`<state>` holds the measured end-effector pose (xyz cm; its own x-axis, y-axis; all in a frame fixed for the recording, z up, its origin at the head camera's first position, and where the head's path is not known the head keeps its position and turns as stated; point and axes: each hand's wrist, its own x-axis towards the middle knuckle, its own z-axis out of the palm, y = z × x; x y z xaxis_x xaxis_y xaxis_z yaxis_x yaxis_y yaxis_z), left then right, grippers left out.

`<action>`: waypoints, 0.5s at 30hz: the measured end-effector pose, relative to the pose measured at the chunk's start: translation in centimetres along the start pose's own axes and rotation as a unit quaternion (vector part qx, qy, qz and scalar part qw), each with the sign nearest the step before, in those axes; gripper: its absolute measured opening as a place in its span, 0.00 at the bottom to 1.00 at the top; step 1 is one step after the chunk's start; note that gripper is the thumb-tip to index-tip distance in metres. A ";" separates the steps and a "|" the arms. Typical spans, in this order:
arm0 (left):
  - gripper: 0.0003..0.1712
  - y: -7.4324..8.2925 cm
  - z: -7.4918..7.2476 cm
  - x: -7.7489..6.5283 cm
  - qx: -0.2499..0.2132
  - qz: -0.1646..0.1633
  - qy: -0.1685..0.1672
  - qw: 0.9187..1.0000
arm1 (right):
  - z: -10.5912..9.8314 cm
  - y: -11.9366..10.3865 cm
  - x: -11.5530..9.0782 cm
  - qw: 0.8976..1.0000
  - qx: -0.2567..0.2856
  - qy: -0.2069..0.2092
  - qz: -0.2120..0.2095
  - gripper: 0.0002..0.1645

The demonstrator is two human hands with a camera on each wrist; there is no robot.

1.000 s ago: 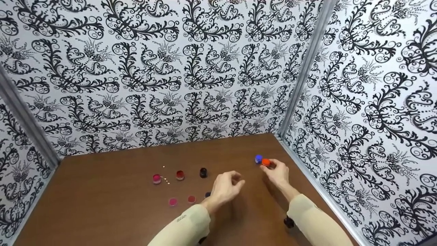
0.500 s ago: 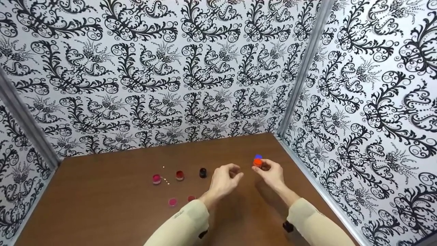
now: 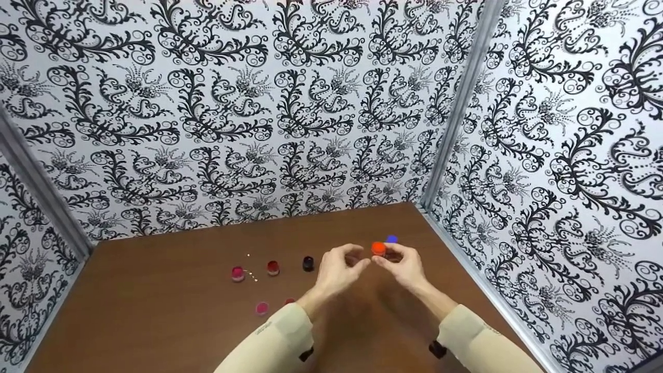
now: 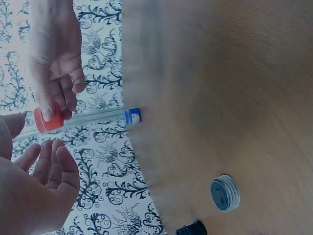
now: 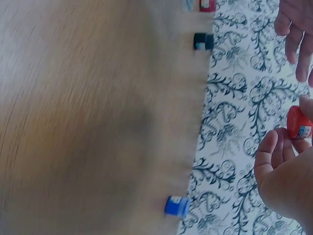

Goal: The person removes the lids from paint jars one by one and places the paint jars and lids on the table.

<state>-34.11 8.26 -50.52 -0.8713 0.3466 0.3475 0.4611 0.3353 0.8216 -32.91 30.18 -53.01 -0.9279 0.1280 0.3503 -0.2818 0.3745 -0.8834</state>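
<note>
My right hand (image 3: 407, 267) pinches a small orange-red paint jar (image 3: 378, 249) between thumb and fingers, raised above the wooden table. The jar's printed label (image 5: 304, 131) shows in the right wrist view. Just left of that jar is my left hand (image 3: 337, 269), its fingers loosely bent with nothing between them. In the left wrist view, the left hand (image 4: 46, 193) faces the orange-red jar (image 4: 49, 118) across a small gap. Behind the right hand stands a blue paint jar (image 3: 392, 239), partly hidden in the head view.
Black (image 3: 308, 263), dark red (image 3: 273, 268) and pink (image 3: 238, 273) paint jars stand in a row to the left. In front lie a pink lid (image 3: 262, 308), a partly covered red lid (image 3: 289, 301) and a dark lid (image 4: 225, 193). Patterned walls (image 3: 233, 103) enclose the table (image 3: 155, 311).
My right hand has lifted the orange-red jar away from beside the blue one and brought it left, close to my left hand. The left hand has barely moved.
</note>
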 end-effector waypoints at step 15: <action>0.28 -0.8 -3.4 -1.6 -0.045 -0.004 -0.032 0.998 | 1.6 -1.9 -1.5 0.987 0.104 -0.103 -0.071 0.22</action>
<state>-33.66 4.42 -50.24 -0.8612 0.4004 0.3131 0.4345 0.2600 0.8623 -31.40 27.80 -52.38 -0.8996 -0.1099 0.4227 -0.4361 0.1755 -0.8826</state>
